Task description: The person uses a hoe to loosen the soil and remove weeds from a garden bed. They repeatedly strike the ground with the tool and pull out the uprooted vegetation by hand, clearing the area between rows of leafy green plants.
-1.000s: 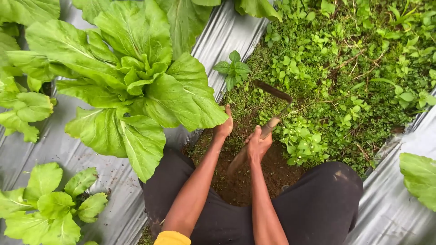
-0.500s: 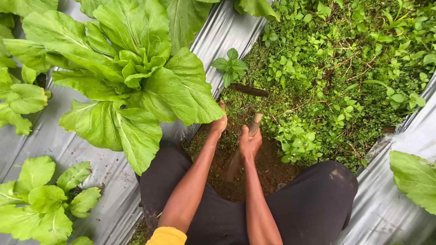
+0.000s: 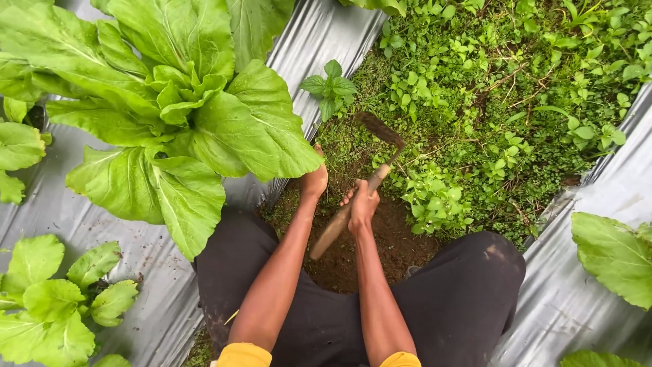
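My right hand grips the wooden handle of a small hand hoe. Its dark curved blade is raised over the low weeds in the furrow. My left hand rests at the edge of the silver plastic mulch, partly under a big leaf, with its fingers hidden. Bare brown soil lies just in front of my knees, which are in dark trousers.
A large leafy green plant spreads over the mulch at the left. Smaller leafy plants grow at the lower left and a leaf shows at the right. A small seedling stands by the mulch edge.
The hoe blade swung toward the mulch edge half a second ago and has come back up over the weeds. Both hands have shifted slightly left and up in the view.
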